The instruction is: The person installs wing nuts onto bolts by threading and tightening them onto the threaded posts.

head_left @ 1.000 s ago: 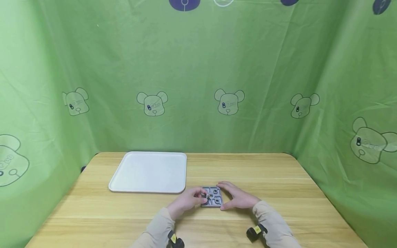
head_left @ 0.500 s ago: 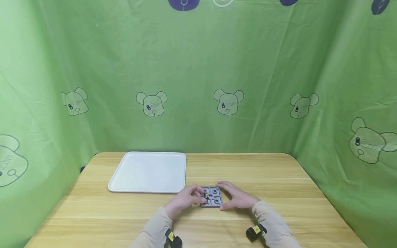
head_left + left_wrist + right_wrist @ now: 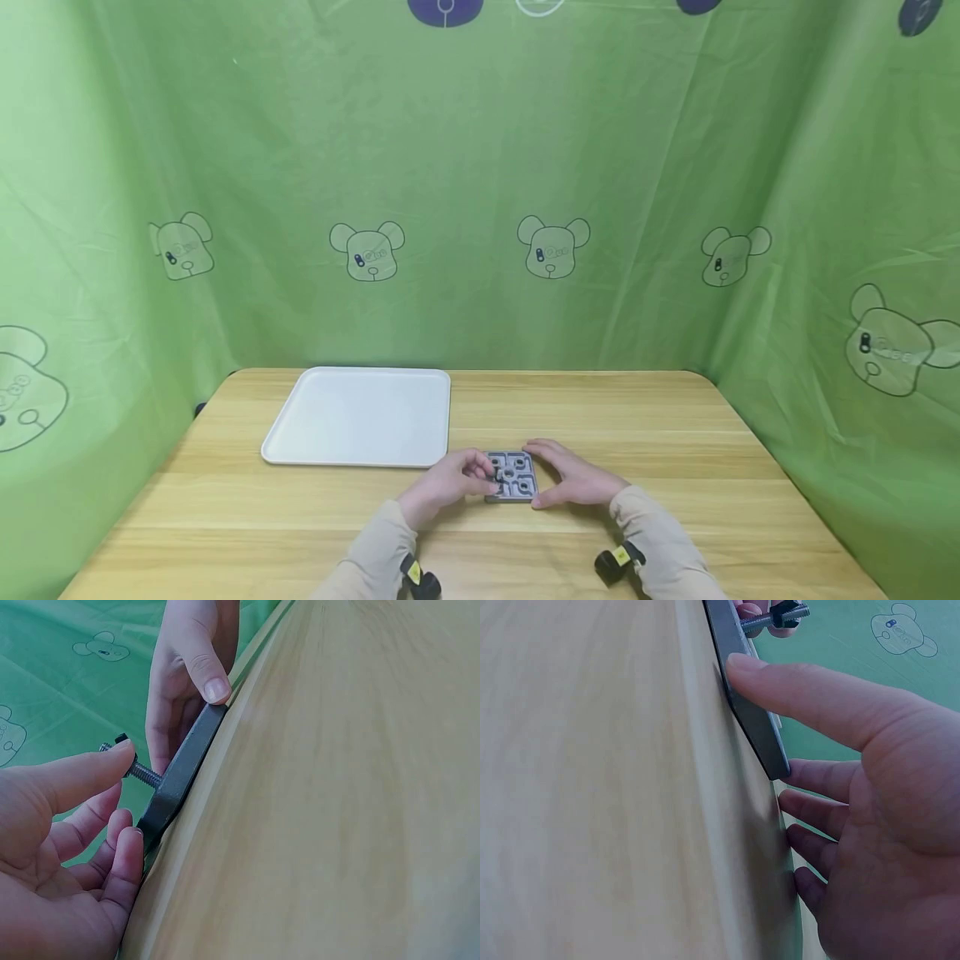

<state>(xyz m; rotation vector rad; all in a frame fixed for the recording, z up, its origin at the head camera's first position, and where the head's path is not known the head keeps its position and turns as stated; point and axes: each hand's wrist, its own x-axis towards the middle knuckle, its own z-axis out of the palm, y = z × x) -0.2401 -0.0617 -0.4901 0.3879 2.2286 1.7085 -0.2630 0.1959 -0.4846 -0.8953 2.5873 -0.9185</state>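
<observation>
A square grey metal plate (image 3: 527, 473) with raised rings and ribs lies on the table in front of me. From it rises a threaded bolt (image 3: 145, 775), carrying a small black wing nut (image 3: 786, 613). My left hand (image 3: 447, 482) is at the plate's left side, pinching the wing nut between thumb and fingers; they partly hide it. On the right side, my right hand (image 3: 577, 478) holds the plate, thumb on the near edge and fingers toward the far corner. The plate is seen edge-on in both wrist views.
A white tray (image 3: 360, 417) lies at the back left of the wooden table (image 3: 637, 417), close to the left hand. Green curtains (image 3: 465, 317) hang behind the table and on both sides.
The left fingers have shifted slightly around the wing nut and the hand sits a little further left. The right hand and the plate have stayed in place.
</observation>
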